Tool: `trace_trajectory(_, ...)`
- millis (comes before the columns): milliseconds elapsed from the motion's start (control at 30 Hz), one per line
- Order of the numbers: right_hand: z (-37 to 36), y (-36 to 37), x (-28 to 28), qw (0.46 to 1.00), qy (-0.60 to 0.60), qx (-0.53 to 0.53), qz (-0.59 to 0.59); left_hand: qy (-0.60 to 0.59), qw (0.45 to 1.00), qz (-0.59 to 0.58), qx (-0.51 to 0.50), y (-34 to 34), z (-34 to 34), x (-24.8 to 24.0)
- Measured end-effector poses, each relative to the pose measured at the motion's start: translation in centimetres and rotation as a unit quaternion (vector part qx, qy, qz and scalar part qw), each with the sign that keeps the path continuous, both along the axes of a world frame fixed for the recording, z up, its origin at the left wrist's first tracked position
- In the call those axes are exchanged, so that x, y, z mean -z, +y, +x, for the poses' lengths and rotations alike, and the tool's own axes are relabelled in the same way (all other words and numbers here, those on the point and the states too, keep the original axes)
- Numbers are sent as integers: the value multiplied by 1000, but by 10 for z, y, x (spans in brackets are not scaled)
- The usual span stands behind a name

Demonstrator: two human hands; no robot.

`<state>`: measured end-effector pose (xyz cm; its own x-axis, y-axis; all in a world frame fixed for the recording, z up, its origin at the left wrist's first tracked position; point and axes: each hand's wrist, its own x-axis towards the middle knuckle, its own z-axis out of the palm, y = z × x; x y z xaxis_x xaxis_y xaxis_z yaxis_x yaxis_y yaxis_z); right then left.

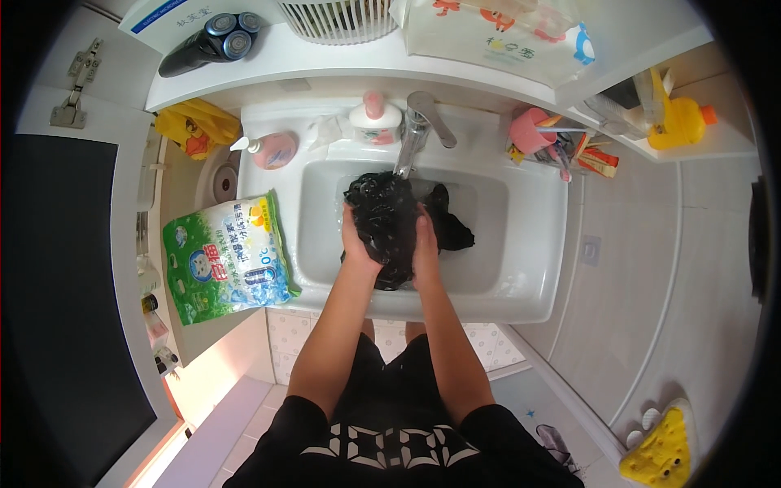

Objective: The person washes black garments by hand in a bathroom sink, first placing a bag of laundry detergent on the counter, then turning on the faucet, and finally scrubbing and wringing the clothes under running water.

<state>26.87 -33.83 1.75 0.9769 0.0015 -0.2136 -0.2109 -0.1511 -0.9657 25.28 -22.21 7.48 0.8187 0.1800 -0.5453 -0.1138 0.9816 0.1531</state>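
A bunched, wet black cloth (pixel 384 215), perhaps a garment, is held up over the white sink (pixel 533 244). My left hand (pixel 358 238) cups its left side, and my right hand (pixel 424 248) grips it from the right; most of the fingertips are hidden behind the cloth. Just above it is the spout of the silver faucet (pixel 416 130). To the right of my right hand, another dark piece of cloth (pixel 451 224) lies in the basin; I cannot tell whether the two are joined.
A green and white detergent bag (pixel 228 260) lies left of the sink. Pump bottles (pixel 275 150) and a white bottle with a pink top (pixel 376 122) stand on the back rim. A pink cup (pixel 533 132) is at right. The shelf above holds an electric shaver (pixel 213 45).
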Motion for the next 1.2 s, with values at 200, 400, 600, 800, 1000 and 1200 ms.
trace_trajectory(200, 4, 23, -19, 907, 284, 31, 308, 195, 827, 523, 73, -28, 1, -8)
trace_trajectory(400, 15, 33, -17, 989, 55, -35, -136, 249, 718, 650, 21, -41, -2, -18)
trace_trajectory(600, 8, 44, -48, 984, -20, -26, -177, 282, 805, 519, 63, -2, 7, 10)
trace_trajectory(800, 19, 24, -27, 972, -198, -104, -66, 267, 910, 283, 145, 19, 1, 26)
trace_trajectory(1000, 50, 34, -1, 971, -37, -112, -207, 249, 806, 533, 71, -24, -11, 55)
trace_trajectory(1200, 40, 39, -24, 971, -20, -150, -186, 350, 778, 518, 63, -15, -6, 38)
